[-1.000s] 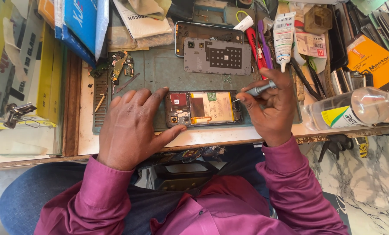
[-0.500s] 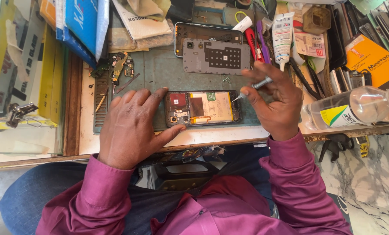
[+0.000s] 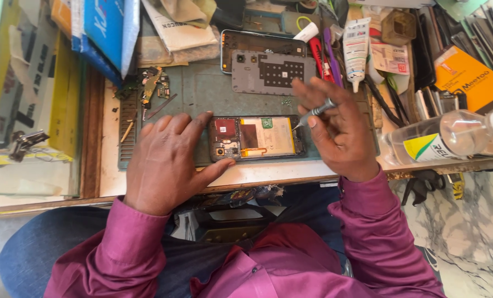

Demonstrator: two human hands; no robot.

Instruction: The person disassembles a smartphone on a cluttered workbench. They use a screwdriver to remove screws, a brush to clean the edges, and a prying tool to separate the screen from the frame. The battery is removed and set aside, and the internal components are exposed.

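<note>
1. opened phone (image 3: 256,138) flat on green mat (image 3: 202,94), near desk edge, between both hands.
2. left hand (image 3: 166,160) spread flat, palm down, thumb and forefinger touching phone's left end; gripping nothing.
3. right hand (image 3: 340,129) just right of phone, fingers loosely curled, pinching metal tool (image 3: 314,112), tip at phone's upper right corner.

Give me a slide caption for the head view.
Left hand steadies an opened phone; right hand holds a screwdriver.
</note>
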